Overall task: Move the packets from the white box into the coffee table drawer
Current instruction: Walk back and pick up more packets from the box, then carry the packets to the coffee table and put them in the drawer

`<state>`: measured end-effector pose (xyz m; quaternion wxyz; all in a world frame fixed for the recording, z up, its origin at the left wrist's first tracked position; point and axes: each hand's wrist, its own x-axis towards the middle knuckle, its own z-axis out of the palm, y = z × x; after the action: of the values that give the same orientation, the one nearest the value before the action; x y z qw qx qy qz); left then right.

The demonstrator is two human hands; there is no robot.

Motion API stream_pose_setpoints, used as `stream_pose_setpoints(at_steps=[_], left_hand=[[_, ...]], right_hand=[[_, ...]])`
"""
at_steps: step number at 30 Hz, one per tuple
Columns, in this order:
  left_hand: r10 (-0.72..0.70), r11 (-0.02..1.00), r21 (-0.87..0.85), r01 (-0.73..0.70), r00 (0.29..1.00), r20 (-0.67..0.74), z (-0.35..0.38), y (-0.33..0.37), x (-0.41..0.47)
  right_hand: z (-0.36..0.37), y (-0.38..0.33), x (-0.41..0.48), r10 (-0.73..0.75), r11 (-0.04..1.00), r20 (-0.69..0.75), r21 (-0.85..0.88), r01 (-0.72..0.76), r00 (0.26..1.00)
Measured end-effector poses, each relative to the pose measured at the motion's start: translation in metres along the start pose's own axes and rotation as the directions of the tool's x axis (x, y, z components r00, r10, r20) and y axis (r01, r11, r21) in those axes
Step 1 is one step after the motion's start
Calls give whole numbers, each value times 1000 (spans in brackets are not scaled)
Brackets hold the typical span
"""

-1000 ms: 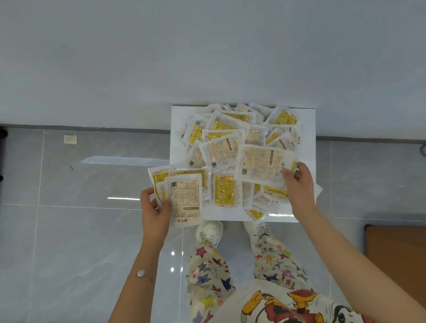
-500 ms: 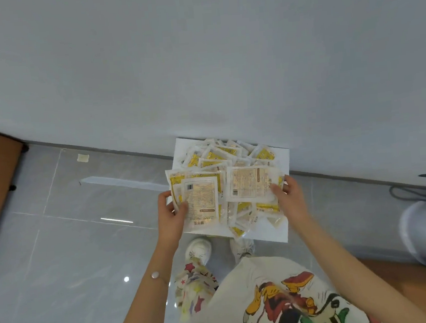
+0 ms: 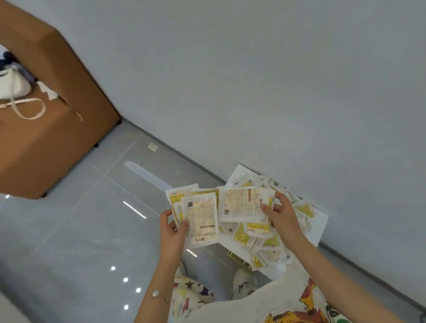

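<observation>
The white box (image 3: 318,225) lies on the floor against the grey wall, with several yellow-and-white packets (image 3: 258,234) piled in it. My left hand (image 3: 173,235) grips a small stack of packets (image 3: 201,217), label side up, held above the floor just left of the box. My right hand (image 3: 279,213) holds another bunch of packets (image 3: 241,204) over the box's near side. Neither the coffee table nor its drawer shows in the head view.
A brown upholstered seat (image 3: 36,130) stands at the upper left with a white bag and strap (image 3: 4,84) on it. Glossy grey floor tiles (image 3: 73,251) spread to the left. My patterned trousers and white shoes (image 3: 243,282) are directly below.
The view has swung left and tilted, bringing the brown seat in. Both hands have lifted their bunches of packets up off the pile in the box.
</observation>
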<state>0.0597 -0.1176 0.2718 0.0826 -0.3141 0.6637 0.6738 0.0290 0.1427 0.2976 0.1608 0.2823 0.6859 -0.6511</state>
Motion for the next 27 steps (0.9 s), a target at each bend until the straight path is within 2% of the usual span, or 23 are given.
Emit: stream_pose_setpoints(at_steps=[6,11,20,27], left_hand=[[-46,992,-125,22,980,-193,-103,10,-13],[-92,982,-184,33,943,-321,-188,20,-17],[-132,948,-318,-13,893,-430,-327,30,-16],[-179,896,-435,-86,827,-533,-407,32,-3]], right_hand=[[91,-33,-13,-41,995,189,-84,58,981],[170,-55,-34,-66,992,254,-90,92,965],[326,-82,-64,-94,976,372,-147,159,924],[434,-104,-78,-65,960,517,-201,195,854]])
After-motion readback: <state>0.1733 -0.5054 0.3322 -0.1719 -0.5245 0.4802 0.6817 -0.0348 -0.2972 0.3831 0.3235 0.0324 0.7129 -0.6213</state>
